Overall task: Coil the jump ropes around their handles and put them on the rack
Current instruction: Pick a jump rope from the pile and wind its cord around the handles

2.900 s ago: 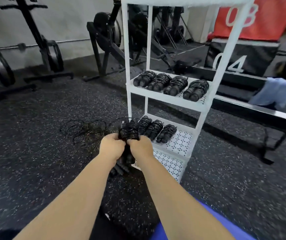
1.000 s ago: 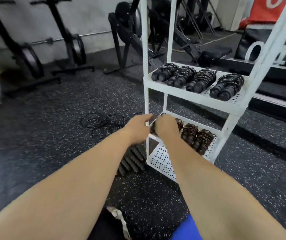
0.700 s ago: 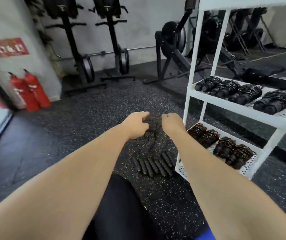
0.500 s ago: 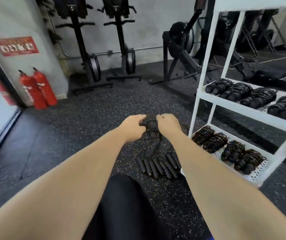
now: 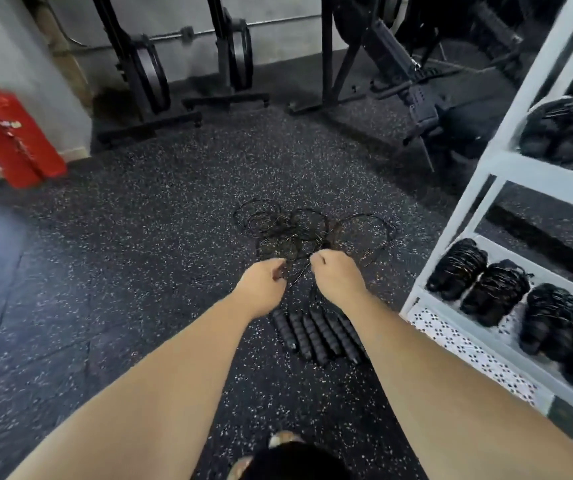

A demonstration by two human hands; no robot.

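A tangle of thin black jump rope cords (image 5: pixel 295 230) lies on the speckled floor. Several black ribbed handles (image 5: pixel 316 334) lie side by side just nearer to me. My left hand (image 5: pixel 264 282) and my right hand (image 5: pixel 337 275) hover close together over the near edge of the tangle, fingers curled. A thin cord runs between them and each hand pinches it. The white rack (image 5: pixel 506 168) stands at the right. Coiled ropes (image 5: pixel 492 292) sit in a row on its lower perforated shelf, and more coiled bundles (image 5: pixel 569 133) lie on the shelf above.
Red fire extinguishers (image 5: pixel 11 140) stand by the wall at the left. Black upright gym machines (image 5: pixel 146 74) and a black bench frame (image 5: pixel 416 95) line the back. My dark-clad knee (image 5: pixel 295 459) is at the bottom edge.
The coiled rope I held went onto the rack's lower shelf. Both hands then swung left to the tangle on the floor and closed on a cord; the view turned left and down.
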